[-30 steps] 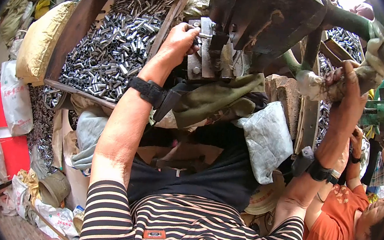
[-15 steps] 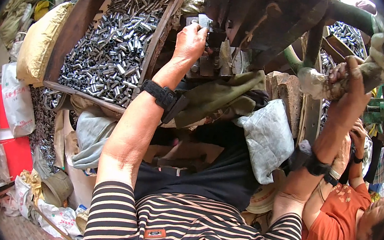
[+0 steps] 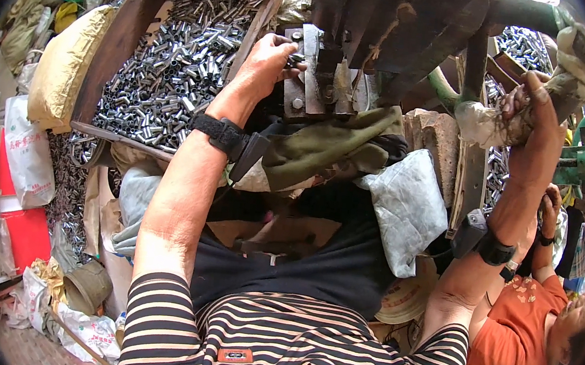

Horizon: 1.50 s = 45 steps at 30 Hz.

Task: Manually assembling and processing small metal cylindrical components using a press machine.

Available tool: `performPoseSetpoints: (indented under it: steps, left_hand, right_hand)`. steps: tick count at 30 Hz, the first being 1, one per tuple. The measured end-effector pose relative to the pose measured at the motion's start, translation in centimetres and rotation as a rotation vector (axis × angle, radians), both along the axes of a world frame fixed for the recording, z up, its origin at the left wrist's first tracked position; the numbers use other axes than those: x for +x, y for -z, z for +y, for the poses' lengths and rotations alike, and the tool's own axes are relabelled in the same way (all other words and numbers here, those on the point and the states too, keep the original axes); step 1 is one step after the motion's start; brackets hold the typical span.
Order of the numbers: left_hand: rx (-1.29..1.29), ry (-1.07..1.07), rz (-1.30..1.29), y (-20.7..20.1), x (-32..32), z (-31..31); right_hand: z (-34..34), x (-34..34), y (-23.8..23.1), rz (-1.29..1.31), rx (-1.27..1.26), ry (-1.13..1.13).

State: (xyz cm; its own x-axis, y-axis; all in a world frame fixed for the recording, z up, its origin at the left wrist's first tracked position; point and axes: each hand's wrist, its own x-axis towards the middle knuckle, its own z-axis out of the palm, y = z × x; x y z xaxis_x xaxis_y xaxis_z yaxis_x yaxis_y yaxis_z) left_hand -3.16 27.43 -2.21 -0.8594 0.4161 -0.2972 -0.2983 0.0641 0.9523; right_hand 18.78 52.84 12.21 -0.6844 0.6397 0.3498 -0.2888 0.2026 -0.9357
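Observation:
My left hand (image 3: 268, 60) is closed in a pinch just left of the press's die block. A small dark metal tube (image 3: 295, 59) shows at its fingertips. Beside it stand the bolted steel blocks (image 3: 312, 78) under the ram of a dark iron hand press (image 3: 423, 25). At the right, my right hand (image 3: 534, 108) wraps round the cloth-bound lever handle (image 3: 569, 62) of that press. To the left of my left hand, a wooden tray (image 3: 93, 76) holds a heap of short shiny metal tubes (image 3: 168, 77).
An olive cloth (image 3: 332, 147) hangs below the press, with a grey cloth pad (image 3: 407, 209) right of it. A stuffed yellow sack (image 3: 66, 66) leans on the tray. More tubes (image 3: 524, 46) lie at the far right, where a co-worker in an orange shirt (image 3: 515, 338) sits close by.
My left hand has drawn back left and down from the die blocks, uncovering them. My right hand and the wrapped lever have shifted slightly, and the ram parts sit differently over the blocks.

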Motion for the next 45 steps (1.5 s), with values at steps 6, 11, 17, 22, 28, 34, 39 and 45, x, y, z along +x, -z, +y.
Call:
performPoseSetpoints:
  steps: [6, 11, 17, 22, 28, 34, 39, 45]
  left_hand:
    - [0.032, -0.041, 0.101, 2.0, -0.5, 0.3]
    - [0.007, 0.059, 0.156, 2.4, 0.4, 1.2]
    - [-0.358, 0.051, 0.524, 3.1, -1.0, 2.4]
    - [-0.546, 0.109, 0.619, 2.4, -2.1, -0.9]
    - [-0.034, 0.072, -0.009, 0.0, -0.2, -1.7]
    - [0.115, -0.009, 0.013, 2.1, -0.5, 0.0]
    - [-0.006, -0.006, 0.138, 2.5, 0.3, 1.5]
    - [-0.287, -0.018, 0.463, 3.8, 0.4, 2.5]
  right_hand:
    - [0.3, -0.6, 0.1, -0.007, -0.043, -0.067]
    - [-1.3, -1.0, 2.1, 0.077, -0.063, 0.032]
    - [-1.9, -2.3, 7.4, 0.266, -0.042, 0.179]
    - [-1.8, -0.3, 1.9, -0.007, -0.051, 0.034]
    - [-0.6, 0.0, -1.2, -0.049, -0.069, -0.018]
    - [-0.2, -0.5, -1.7, -0.053, -0.055, -0.055]
    - [-0.4, -0.4, -1.1, -0.075, -0.053, -0.021]
    - [-1.4, -0.4, 3.5, 0.136, 0.016, 0.118]
